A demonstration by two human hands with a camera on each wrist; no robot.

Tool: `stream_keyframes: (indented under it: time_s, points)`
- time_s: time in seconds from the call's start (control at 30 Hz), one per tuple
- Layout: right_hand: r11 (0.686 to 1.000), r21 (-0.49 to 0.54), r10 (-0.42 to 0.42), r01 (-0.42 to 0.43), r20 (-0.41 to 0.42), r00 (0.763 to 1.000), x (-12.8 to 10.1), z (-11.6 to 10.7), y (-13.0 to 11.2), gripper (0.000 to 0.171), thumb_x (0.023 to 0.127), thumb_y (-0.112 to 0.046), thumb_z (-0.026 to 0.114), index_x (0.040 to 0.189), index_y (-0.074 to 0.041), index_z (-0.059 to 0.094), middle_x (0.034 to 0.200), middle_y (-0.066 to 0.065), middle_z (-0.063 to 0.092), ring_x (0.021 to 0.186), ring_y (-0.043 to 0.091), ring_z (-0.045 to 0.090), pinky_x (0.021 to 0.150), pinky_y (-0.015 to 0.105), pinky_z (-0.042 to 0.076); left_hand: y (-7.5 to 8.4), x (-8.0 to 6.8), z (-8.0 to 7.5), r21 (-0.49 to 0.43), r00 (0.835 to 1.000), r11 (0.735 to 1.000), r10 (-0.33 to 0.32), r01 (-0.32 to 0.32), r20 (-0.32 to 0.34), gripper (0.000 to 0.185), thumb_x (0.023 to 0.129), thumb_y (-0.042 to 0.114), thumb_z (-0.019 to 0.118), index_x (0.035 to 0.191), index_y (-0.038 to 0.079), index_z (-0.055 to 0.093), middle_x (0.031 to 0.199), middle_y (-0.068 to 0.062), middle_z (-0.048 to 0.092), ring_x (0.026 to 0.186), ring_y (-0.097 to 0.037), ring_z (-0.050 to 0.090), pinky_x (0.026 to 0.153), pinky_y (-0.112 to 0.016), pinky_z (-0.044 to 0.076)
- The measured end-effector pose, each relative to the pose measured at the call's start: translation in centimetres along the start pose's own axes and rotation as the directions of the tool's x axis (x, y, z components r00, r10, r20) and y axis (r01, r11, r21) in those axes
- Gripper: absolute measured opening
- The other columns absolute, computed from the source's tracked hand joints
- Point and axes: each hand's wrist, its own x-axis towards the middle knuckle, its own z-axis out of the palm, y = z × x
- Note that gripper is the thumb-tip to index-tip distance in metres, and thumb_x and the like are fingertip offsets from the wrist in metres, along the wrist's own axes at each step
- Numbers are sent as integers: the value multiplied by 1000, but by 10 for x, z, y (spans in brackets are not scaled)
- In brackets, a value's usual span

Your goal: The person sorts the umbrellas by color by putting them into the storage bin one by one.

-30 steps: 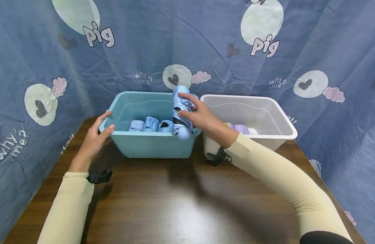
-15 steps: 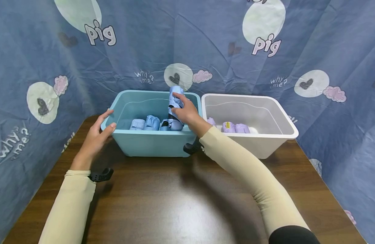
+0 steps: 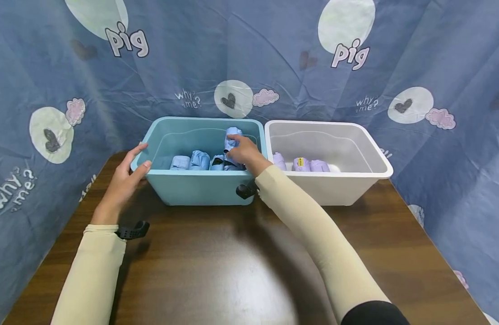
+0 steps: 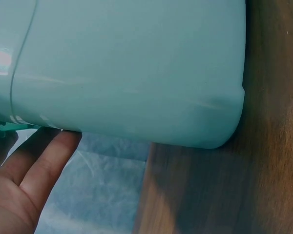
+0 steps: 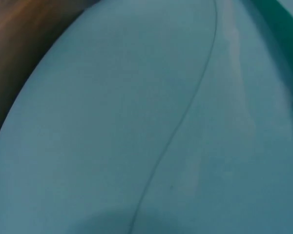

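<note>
Teal plastic bin (image 3: 200, 192): the right hand (image 3: 244, 156) pinches a folded light-blue umbrella (image 3: 231, 141) inside it; the left hand (image 3: 124, 182), fingers spread, rests on its rim.

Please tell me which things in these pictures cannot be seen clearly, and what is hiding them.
- Head view: the lower part of the blue folded umbrella is hidden by the right hand and the teal bin wall.
- Head view: the label on a purple umbrella is too small to read.
- Right wrist view: only bin wall; hand and umbrella are out of frame.
- Left wrist view: the left hand is cut off by the frame edge.
</note>
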Motion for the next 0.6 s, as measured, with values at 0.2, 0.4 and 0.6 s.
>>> stream_keyframes:
  time_s: [0.2,0.4,0.6]
  points:
    - [988,-152,-15,11,-25,1000,1,2,1,53,86,-4,57,137,-22,57,145,10,45,117,24,44,90,30,42,0,-1,-3,8,1000,1000,-13,13,10,58,99,35,50,153,35,26,157,-13,18,123,-32,40,71,-11,46]
    - [981,-189,-41,33,-38,998,2,3,2,48,86,-5,54,133,-16,60,147,12,42,121,23,42,96,31,40,-1,0,-4,15,1000,1000,-10,10,11,58,100,36,49,153,35,26,157,-13,19,120,-30,42,71,-12,46]
    - [988,-151,-22,20,-10,1000,2,1,0,46,89,-8,56,134,-15,58,149,11,39,124,23,41,103,36,38,0,-1,-3,-2,1000,1000,7,-7,13,59,100,34,49,154,32,25,157,-15,17,120,-33,41,71,-14,47]
